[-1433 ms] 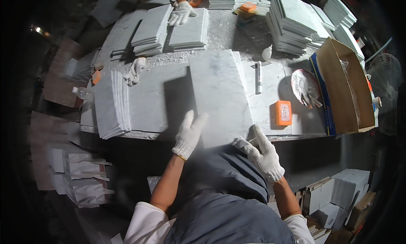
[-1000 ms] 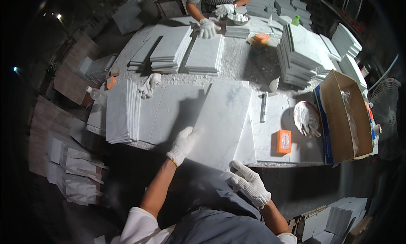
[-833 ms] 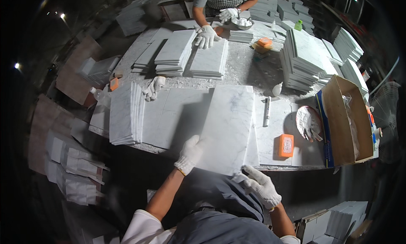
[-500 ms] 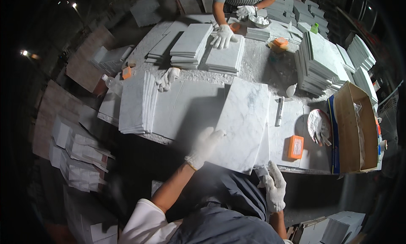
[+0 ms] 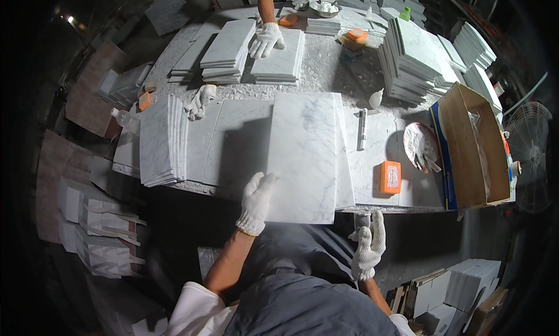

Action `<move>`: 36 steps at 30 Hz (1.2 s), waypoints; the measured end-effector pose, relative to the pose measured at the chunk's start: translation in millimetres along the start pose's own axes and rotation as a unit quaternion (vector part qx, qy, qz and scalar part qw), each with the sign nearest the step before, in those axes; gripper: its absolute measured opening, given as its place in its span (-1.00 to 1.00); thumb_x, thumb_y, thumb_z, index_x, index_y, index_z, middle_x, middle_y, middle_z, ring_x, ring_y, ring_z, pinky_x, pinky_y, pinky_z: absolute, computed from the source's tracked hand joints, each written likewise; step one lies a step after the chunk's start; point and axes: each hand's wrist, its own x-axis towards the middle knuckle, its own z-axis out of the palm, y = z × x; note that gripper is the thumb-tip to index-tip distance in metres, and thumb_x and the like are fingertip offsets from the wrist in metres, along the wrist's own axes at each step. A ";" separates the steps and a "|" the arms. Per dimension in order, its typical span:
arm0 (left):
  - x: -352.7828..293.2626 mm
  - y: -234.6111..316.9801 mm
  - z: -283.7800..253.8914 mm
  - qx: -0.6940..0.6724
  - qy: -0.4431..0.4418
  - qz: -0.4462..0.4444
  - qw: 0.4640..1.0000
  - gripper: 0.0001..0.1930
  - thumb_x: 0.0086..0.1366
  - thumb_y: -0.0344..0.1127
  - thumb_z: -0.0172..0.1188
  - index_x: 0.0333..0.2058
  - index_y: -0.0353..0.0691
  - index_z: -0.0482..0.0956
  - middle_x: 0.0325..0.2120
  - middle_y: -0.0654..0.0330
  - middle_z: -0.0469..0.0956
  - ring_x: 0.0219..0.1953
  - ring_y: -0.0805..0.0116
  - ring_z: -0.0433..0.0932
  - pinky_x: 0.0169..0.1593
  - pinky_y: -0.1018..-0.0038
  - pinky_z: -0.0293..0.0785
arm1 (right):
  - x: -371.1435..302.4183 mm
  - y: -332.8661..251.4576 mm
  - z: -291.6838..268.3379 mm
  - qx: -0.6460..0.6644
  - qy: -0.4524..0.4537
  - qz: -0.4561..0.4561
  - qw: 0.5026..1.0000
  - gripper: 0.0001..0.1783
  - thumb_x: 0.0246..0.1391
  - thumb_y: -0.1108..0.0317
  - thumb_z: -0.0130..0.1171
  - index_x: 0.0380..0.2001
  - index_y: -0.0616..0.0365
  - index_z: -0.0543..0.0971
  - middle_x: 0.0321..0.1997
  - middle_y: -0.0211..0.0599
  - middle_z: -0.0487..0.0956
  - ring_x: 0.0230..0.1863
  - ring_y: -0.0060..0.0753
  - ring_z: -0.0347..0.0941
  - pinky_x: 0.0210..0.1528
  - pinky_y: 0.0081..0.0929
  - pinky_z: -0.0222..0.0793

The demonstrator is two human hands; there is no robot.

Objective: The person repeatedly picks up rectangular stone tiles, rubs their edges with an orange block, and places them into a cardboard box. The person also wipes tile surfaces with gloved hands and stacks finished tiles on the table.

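Observation:
A white marble tile [image 5: 303, 155] with grey veins lies tilted up at the table's near edge, in front of me. My left hand [image 5: 255, 205], in a white knit glove, grips its lower left edge, with the thumb on the face and the other fingers partly hidden. Another marble tile [image 5: 345, 161] shows from under its right side. Below the table edge, right of the tile, my gloved right hand [image 5: 369, 249] holds a flat grey scraper [image 5: 361, 221]; its handle is hidden in the hand.
Stacked tiles [image 5: 163, 141] stand at left, with a crumpled glove [image 5: 201, 100] beside them. At right are a marker [image 5: 363, 129], an orange box [image 5: 390, 178], a round dish [image 5: 420, 144] and an open carton [image 5: 474, 147]. Across the table, a co-worker's gloved hand [image 5: 268, 40] rests on tiles.
The tile has turned straighter and come slightly left, with my left hand still on it. My view has shifted right and down. The right hand keeps the scraper near the table edge.

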 end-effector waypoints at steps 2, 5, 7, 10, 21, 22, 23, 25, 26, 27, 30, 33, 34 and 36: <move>-3.9 -1.9 -3.3 -0.016 0.035 -0.001 0.999 -0.69 0.47 -0.22 0.28 -0.04 -0.39 0.60 -0.14 0.25 0.69 -0.09 0.60 0.54 0.07 0.60 0.41 | -1.5 9.2 2.6 -0.026 0.008 -0.012 1.000 -0.35 0.38 0.25 0.19 0.40 0.37 0.33 0.32 0.01 0.52 0.14 -0.24 0.45 0.17 -0.32 0.41; -9.2 3.1 -15.3 0.001 0.020 0.016 1.000 -0.66 0.48 -0.20 0.27 -0.01 -0.40 0.59 -0.14 0.23 0.66 -0.05 0.56 0.52 0.12 0.58 0.38 | -11.6 26.6 14.3 -0.030 0.013 -0.045 0.998 -0.35 0.38 0.27 0.20 0.42 0.32 0.33 0.11 -0.16 0.57 -0.20 -0.47 0.50 -0.14 -0.48 0.52; -14.9 10.6 -24.2 -0.002 0.032 0.023 0.999 -0.66 0.49 -0.18 0.25 -0.01 -0.39 0.59 -0.14 0.24 0.65 -0.04 0.53 0.51 0.14 0.55 0.36 | -18.0 35.4 20.9 -0.024 0.009 -0.052 0.998 -0.35 0.37 0.28 0.23 0.42 0.29 0.34 -0.04 -0.28 0.59 -0.28 -0.55 0.51 -0.24 -0.56 0.56; -21.0 23.7 -31.6 0.069 0.036 0.079 0.994 -0.67 0.51 -0.14 0.22 -0.03 -0.34 0.61 -0.15 0.28 0.62 -0.02 0.52 0.49 0.19 0.50 0.33 | -14.6 36.6 19.2 -0.040 0.000 -0.079 0.996 -0.31 0.37 0.22 0.24 0.42 0.32 0.33 -0.13 -0.33 0.57 -0.29 -0.56 0.51 -0.22 -0.55 0.53; -3.8 59.0 -0.8 0.064 -0.005 0.106 0.992 -0.76 0.48 -0.17 0.26 -0.11 -0.24 0.61 -0.32 0.47 0.48 -0.23 0.68 0.35 -0.06 0.63 0.31 | 24.2 10.6 -0.2 0.081 0.043 -0.057 0.994 -0.32 0.35 0.25 0.28 0.33 0.52 0.35 0.11 -0.08 0.62 -0.07 -0.43 0.57 -0.02 -0.51 0.51; -1.3 61.2 5.5 0.090 -0.032 0.136 0.986 -0.77 0.49 -0.17 0.25 -0.12 -0.23 0.61 -0.33 0.48 0.48 -0.24 0.69 0.34 -0.07 0.63 0.30 | 24.0 15.5 -1.9 0.033 0.055 -0.069 0.996 -0.32 0.36 0.23 0.25 0.37 0.43 0.34 -0.10 -0.22 0.57 -0.24 -0.51 0.52 -0.17 -0.54 0.50; 2.0 63.6 12.6 0.065 -0.044 0.106 0.991 -0.76 0.49 -0.16 0.25 -0.13 -0.23 0.62 -0.34 0.49 0.48 -0.25 0.69 0.34 -0.08 0.64 0.30 | 23.9 20.7 -4.6 -0.006 0.071 -0.100 0.992 -0.32 0.38 0.21 0.23 0.41 0.34 0.33 -0.32 -0.37 0.52 -0.42 -0.58 0.48 -0.32 -0.57 0.49; 8.9 68.5 28.3 0.092 -0.084 0.122 0.985 -0.76 0.50 -0.15 0.24 -0.14 -0.23 0.62 -0.35 0.49 0.48 -0.27 0.70 0.34 -0.10 0.65 0.30 | 21.1 29.4 -11.4 -0.020 0.081 -0.090 0.993 -0.33 0.38 0.21 0.22 0.41 0.34 0.33 -0.31 -0.36 0.53 -0.42 -0.58 0.47 -0.32 -0.57 0.48; 12.4 70.2 36.9 0.067 -0.100 0.105 0.987 -0.76 0.50 -0.15 0.24 -0.15 -0.23 0.62 -0.35 0.50 0.47 -0.28 0.71 0.33 -0.12 0.65 0.30 | 20.4 32.8 -15.7 -0.027 0.086 -0.085 0.992 -0.33 0.39 0.21 0.21 0.42 0.34 0.33 -0.30 -0.36 0.54 -0.42 -0.58 0.47 -0.32 -0.57 0.48; 16.5 70.2 47.8 0.073 -0.106 0.105 0.986 -0.76 0.50 -0.15 0.24 -0.15 -0.24 0.62 -0.36 0.50 0.47 -0.28 0.72 0.32 -0.13 0.65 0.29 | 19.1 35.1 -20.1 -0.003 0.083 -0.076 0.994 -0.34 0.38 0.22 0.22 0.40 0.36 0.34 -0.21 -0.29 0.55 -0.31 -0.52 0.48 -0.22 -0.53 0.47; 28.7 73.9 74.5 0.084 -0.146 0.113 0.979 -0.76 0.51 -0.16 0.23 -0.17 -0.24 0.62 -0.38 0.51 0.46 -0.31 0.74 0.29 -0.20 0.67 0.26 | 16.1 39.2 -34.9 0.011 0.110 0.011 0.994 -0.36 0.36 0.24 0.24 0.35 0.42 0.38 0.18 -0.03 0.55 0.11 -0.26 0.52 0.15 -0.40 0.46; 43.1 76.7 104.6 0.066 -0.175 0.103 0.977 -0.76 0.52 -0.16 0.22 -0.21 -0.23 0.62 -0.40 0.52 0.43 -0.35 0.76 0.25 -0.25 0.70 0.22 | 17.6 49.1 -47.5 0.045 0.127 0.052 0.989 -0.34 0.36 0.25 0.23 0.36 0.43 0.36 0.29 0.03 0.54 0.18 -0.23 0.54 0.15 -0.43 0.51; 49.5 80.1 114.1 0.090 -0.186 0.108 0.972 -0.76 0.52 -0.15 0.21 -0.21 -0.23 0.61 -0.40 0.53 0.43 -0.35 0.77 0.25 -0.25 0.70 0.22 | 18.1 54.6 -50.4 0.055 0.134 0.059 0.988 -0.34 0.36 0.25 0.23 0.37 0.43 0.34 0.30 0.03 0.53 0.17 -0.25 0.55 0.11 -0.45 0.53; 62.9 90.1 131.0 0.142 -0.206 0.117 0.961 -0.76 0.53 -0.15 0.20 -0.22 -0.22 0.61 -0.41 0.53 0.42 -0.37 0.78 0.24 -0.27 0.70 0.21 | 23.6 70.8 -53.3 -0.019 0.172 -0.025 0.985 -0.39 0.38 0.34 0.15 0.42 0.31 0.33 -0.07 -0.26 0.63 -0.39 -0.58 0.48 -0.33 -0.57 0.51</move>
